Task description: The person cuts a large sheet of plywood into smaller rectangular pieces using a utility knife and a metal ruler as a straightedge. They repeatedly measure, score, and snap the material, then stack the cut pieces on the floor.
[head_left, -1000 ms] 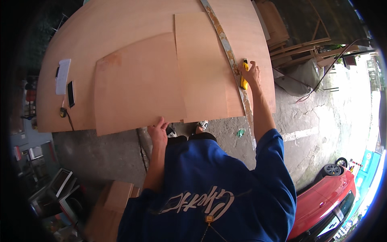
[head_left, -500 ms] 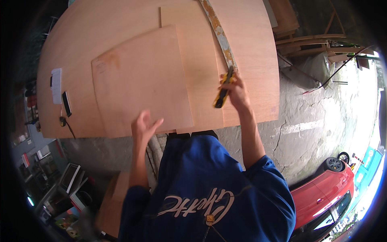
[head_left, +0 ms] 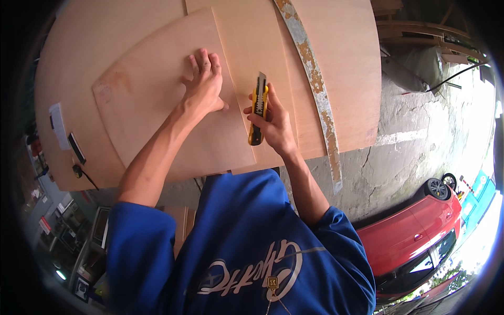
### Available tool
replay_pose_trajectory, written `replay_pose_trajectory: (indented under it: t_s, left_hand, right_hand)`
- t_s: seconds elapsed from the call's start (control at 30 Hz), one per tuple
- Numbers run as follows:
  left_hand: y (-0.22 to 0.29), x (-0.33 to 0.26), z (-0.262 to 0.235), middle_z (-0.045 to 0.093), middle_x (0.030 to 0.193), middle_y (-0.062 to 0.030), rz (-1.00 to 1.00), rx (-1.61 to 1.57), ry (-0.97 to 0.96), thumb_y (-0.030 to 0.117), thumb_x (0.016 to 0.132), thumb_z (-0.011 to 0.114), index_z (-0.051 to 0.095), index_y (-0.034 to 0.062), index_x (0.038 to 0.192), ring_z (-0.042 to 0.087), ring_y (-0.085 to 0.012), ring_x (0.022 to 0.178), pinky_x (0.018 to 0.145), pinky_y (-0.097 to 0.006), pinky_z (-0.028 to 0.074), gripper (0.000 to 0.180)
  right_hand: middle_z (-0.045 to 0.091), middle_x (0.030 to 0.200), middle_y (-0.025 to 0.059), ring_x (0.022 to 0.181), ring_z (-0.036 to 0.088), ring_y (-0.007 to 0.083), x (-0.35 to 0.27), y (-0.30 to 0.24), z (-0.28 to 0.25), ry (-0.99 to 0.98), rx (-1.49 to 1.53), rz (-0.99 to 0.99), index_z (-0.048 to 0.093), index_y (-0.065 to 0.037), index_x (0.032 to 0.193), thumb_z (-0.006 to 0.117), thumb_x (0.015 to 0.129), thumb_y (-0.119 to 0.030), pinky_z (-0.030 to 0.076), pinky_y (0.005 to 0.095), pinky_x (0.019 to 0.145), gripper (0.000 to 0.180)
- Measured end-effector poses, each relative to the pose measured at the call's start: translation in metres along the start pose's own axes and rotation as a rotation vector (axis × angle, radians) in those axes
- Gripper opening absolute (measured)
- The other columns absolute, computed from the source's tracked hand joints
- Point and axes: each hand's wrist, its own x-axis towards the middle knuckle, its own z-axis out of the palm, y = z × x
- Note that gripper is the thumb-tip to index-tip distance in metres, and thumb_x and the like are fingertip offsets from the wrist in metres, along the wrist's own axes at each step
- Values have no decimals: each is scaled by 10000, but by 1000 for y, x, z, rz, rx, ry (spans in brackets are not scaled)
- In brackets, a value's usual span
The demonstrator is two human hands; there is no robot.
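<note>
— Blue shirt filling the lower middle of the frame, both forearms reaching up from it. Red car parked at the lower right on cracked concrete.

— And the hands?

— Right hand just right of centre, clenched around a yellow and black utility knife, blade end pointing toward the top of the frame, tip over the plywood. Left hand just left of it, open and flat, fingers spread, pressing on the smaller plywood sheet. Grasping nothing.

— Where exactly on the sheet?

— Near its right edge, upper centre of the frame. Knife close beside that same edge, over a second narrow sheet partly under it.

— Anything further up?

— Large plywood board under both sheets, running to the top and left of the frame. Long weathered straightedge, paint flaking, lying diagonally from top centre down to the right of the knife hand, well clear of the blade. White block and small dark device at the left edge of the board, cable trailing off below.
</note>
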Motion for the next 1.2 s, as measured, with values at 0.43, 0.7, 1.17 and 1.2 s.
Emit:
replay_pose_trajectory:
  t_s: [0.43, 0.7, 1.17, 1.2]
  left_hand:
    - [-3, 4, 6, 118, 1448, -363, 70, 112, 109, 332, 561, 880, 159, -120, 1389, 178, -544, 1321, 845, -669, 450, 1187]
    - [-3, 3, 4, 132, 1450, -351, 63, 86, 113, 294, 534, 890, 156, -110, 1393, 179, -531, 1325, 880, -648, 431, 1199]
    - [-7, 5, 12, 187, 1424, -373, 115, 138, 206, 269, 550, 882, 242, -132, 1368, 250, -548, 1290, 805, -664, 474, 1113]
    - [-6, 5, 11, 190, 1422, -372, 110, 112, 200, 273, 550, 882, 246, -132, 1366, 256, -548, 1287, 805, -664, 475, 1111]
  right_hand:
    - [591, 836, 239, 730, 592, 413, 7, -3, 27, 96, -752, -234, 436, 25, 1312, 526, 838, 23, 471, 440, 661, 483]
    - [597, 842, 239, 737, 602, 413, 10, -7, 31, 82, -777, -219, 489, 15, 1270, 517, 825, 36, 471, 448, 648, 447]
    - [609, 868, 273, 711, 611, 432, 12, -13, 30, 1, -857, -211, 480, 38, 1261, 476, 814, 31, 500, 470, 625, 447]
    - [612, 850, 264, 721, 612, 422, 11, -12, 31, 23, -860, -217, 498, 32, 1242, 495, 817, 41, 491, 460, 623, 425]
